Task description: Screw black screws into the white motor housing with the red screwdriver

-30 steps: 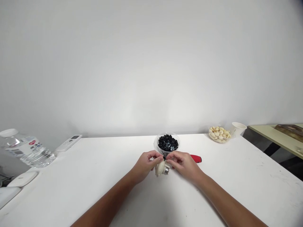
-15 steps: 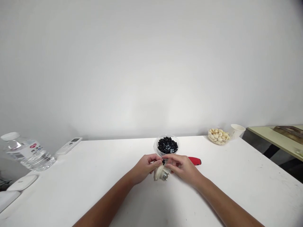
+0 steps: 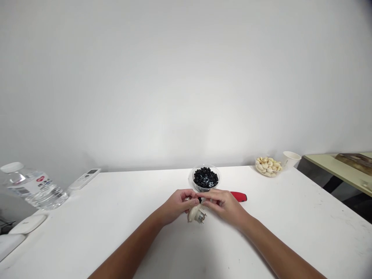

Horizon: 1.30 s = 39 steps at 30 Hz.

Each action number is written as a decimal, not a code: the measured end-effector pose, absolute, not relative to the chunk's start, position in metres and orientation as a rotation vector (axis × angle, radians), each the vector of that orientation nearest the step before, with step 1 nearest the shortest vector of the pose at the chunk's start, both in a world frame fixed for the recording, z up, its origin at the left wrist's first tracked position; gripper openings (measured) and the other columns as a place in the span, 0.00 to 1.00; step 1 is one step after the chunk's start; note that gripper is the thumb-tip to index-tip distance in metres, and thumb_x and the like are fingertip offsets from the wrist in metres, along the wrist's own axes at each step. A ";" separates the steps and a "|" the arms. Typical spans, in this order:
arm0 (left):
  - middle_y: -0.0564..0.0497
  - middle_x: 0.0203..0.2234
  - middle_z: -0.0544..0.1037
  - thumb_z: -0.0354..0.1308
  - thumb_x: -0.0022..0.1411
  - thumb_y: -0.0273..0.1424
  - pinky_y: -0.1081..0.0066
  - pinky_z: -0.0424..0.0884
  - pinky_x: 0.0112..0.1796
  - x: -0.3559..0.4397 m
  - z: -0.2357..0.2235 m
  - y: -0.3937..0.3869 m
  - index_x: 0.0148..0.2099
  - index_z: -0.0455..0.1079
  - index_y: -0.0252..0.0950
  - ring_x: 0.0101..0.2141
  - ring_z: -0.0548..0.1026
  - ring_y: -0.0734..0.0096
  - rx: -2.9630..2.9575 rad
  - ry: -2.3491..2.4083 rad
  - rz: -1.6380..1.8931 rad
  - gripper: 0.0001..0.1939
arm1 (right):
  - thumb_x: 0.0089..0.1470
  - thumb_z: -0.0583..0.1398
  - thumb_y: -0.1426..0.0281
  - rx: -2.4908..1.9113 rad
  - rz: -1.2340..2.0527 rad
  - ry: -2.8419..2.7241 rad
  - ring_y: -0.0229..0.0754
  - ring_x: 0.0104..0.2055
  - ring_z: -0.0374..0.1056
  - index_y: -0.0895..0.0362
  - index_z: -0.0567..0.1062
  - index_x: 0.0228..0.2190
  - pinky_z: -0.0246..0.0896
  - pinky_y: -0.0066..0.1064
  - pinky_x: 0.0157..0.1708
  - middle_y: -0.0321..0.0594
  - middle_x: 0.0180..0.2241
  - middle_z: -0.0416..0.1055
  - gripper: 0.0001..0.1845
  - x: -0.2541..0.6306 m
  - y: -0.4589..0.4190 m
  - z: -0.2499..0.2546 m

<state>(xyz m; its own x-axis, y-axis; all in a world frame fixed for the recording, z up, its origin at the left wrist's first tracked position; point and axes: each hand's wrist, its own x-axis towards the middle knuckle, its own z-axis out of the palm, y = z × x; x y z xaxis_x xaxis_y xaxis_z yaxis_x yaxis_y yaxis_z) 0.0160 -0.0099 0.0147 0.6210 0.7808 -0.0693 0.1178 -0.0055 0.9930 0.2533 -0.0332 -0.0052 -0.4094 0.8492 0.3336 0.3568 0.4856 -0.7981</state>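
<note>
My left hand is closed on a cream plastic part with a small silver motor, its thin metal pins pointing right. A small black piece shows at the top of this part, between the fingertips of both hands. My right hand is pinched together at the black piece, its index finger reaching over the top. The fingers partly cover the black piece, so I cannot tell how it sits on the part. Just behind stands a clear round bowl of small black pieces.
A red handle lies right of my right hand. At the back right are a clear bowl of cream plastic parts and a white paper cup. On the left are a water bottle, a remote and a white case.
My right fingers have shifted slightly left over the black piece, covering more of it. The cream part with the motor has moved and tilted a little to the left.
</note>
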 end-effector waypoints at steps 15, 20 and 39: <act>0.51 0.28 0.73 0.63 0.66 0.47 0.71 0.64 0.32 0.012 0.012 -0.004 0.44 0.75 0.30 0.28 0.69 0.72 1.516 0.757 0.597 0.22 | 0.62 0.64 0.59 -0.992 1.251 -1.686 0.36 0.25 0.52 0.50 0.81 0.54 0.45 0.30 0.26 0.33 0.24 0.60 0.21 0.242 -0.036 -0.012; 0.51 0.30 0.73 0.63 0.67 0.46 0.71 0.63 0.33 0.011 0.012 -0.005 0.45 0.75 0.30 0.30 0.68 0.73 1.535 0.738 0.591 0.21 | 0.61 0.66 0.58 -0.942 1.356 -1.629 0.35 0.25 0.49 0.51 0.82 0.53 0.42 0.30 0.26 0.33 0.24 0.59 0.21 0.242 -0.034 -0.016; 0.54 0.32 0.66 0.56 0.71 0.47 0.71 0.59 0.36 0.021 0.019 -0.015 0.41 0.65 0.35 0.33 0.63 0.72 1.602 0.847 0.776 0.19 | 0.57 0.65 0.53 -1.546 0.525 -1.987 0.45 0.35 0.65 0.53 0.73 0.32 0.56 0.35 0.35 0.38 0.34 0.72 0.17 0.313 -0.035 0.044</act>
<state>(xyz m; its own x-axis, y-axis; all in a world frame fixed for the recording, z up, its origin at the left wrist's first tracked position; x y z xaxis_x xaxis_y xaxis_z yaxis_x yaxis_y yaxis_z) 0.0210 -0.0148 0.0189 0.5281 0.8478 0.0493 0.1224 -0.1334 0.9835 0.3133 -0.0351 0.0435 -0.1768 0.9656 0.1908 0.7453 0.2580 -0.6148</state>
